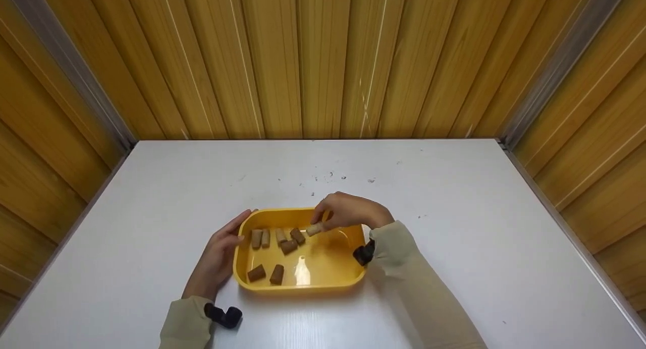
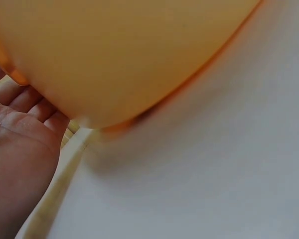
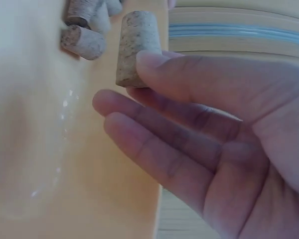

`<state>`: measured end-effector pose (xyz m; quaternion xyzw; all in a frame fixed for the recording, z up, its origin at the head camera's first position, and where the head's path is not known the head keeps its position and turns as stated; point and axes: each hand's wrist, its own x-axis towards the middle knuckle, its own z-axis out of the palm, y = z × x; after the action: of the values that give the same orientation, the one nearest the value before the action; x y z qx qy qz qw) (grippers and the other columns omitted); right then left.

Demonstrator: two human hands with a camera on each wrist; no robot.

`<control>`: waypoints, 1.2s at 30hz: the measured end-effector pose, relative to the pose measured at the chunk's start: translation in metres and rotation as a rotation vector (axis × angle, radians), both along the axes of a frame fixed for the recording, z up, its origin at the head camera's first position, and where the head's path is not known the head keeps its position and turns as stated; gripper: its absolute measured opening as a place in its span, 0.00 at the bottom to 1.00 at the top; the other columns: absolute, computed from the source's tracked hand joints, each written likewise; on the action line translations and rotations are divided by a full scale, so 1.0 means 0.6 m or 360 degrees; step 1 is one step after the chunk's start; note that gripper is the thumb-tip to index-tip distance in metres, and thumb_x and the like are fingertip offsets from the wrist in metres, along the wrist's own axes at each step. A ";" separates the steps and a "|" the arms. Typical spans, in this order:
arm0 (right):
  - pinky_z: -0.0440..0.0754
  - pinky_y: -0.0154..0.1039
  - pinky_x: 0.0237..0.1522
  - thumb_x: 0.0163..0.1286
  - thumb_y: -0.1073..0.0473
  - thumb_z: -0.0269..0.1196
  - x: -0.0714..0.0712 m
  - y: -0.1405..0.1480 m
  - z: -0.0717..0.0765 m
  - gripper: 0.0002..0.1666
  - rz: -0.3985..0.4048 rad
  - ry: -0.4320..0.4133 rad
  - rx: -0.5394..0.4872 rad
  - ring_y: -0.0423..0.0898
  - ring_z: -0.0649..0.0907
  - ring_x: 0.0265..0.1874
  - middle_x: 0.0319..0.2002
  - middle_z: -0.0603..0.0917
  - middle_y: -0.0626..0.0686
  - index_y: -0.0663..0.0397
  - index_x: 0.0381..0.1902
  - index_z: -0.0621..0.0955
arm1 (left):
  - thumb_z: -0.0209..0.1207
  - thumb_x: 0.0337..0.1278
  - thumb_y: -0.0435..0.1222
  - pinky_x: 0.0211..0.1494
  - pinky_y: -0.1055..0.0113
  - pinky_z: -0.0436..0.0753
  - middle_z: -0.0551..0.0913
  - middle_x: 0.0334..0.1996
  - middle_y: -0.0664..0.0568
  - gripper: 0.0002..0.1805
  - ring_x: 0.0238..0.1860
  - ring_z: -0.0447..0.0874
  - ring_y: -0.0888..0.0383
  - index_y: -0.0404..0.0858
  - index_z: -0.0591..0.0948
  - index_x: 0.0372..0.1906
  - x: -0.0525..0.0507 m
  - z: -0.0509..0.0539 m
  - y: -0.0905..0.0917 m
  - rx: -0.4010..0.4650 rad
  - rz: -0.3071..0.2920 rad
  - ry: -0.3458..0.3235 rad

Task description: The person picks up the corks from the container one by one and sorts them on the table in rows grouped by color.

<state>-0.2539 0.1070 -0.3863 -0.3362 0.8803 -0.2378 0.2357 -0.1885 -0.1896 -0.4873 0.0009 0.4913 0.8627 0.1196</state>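
My right hand (image 1: 348,210) pinches a pale tapered cork stopper (image 3: 139,47) between thumb and fingers, inside the yellow tray (image 1: 323,287) near its back right. The other fingers of this hand stretch out below the cork in the right wrist view. My left hand (image 1: 219,253) holds the tray's left end, thumb at the rim and fingers along the outside wall; the left wrist view shows its palm (image 2: 20,149) beside the tray's wall. Inside the tray, pale corks (image 1: 265,238) and brown corks (image 1: 288,246) lie toward the left and middle. Two brown corks (image 1: 276,274) rest near the front wall.
The tray stands on a white table (image 1: 454,197) with small dark marks behind it. Yellow wood-look panels (image 1: 323,61) rise at the back and both sides. Black wrist cameras (image 1: 224,316) sit at both sleeve cuffs.
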 end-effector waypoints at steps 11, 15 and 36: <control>0.84 0.39 0.48 0.64 0.63 0.63 -0.002 0.063 0.002 0.13 -0.0066 -0.0038 -0.0394 0.48 0.86 0.45 0.48 0.84 0.54 0.54 0.47 0.84 | 0.42 0.56 0.20 0.68 0.69 0.70 0.69 0.69 0.53 0.36 0.66 0.70 0.64 0.34 0.58 0.73 -0.001 -0.004 -0.002 -0.0017 -0.0017 0.0076; 0.84 0.41 0.51 0.65 0.62 0.62 -0.004 0.084 -0.005 0.13 -0.0117 -0.0048 -0.0524 0.49 0.86 0.46 0.48 0.84 0.54 0.54 0.48 0.84 | 0.41 0.58 0.21 0.69 0.69 0.69 0.71 0.67 0.56 0.35 0.66 0.70 0.65 0.35 0.57 0.74 -0.001 -0.004 -0.004 -0.0002 -0.0045 0.0072; 0.81 0.37 0.54 0.62 0.51 0.66 -0.005 0.171 -0.075 0.18 -0.0794 -0.0008 -0.0934 0.47 0.81 0.49 0.50 0.84 0.51 0.50 0.48 0.84 | 0.41 0.57 0.20 0.69 0.69 0.68 0.74 0.65 0.57 0.35 0.66 0.70 0.65 0.36 0.60 0.73 0.000 -0.006 0.000 0.0030 0.0000 0.0022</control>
<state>-0.2571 0.2094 -0.4313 -0.1643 0.8290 -0.5304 0.0664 -0.1884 -0.1898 -0.4908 0.0080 0.4839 0.8673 0.1161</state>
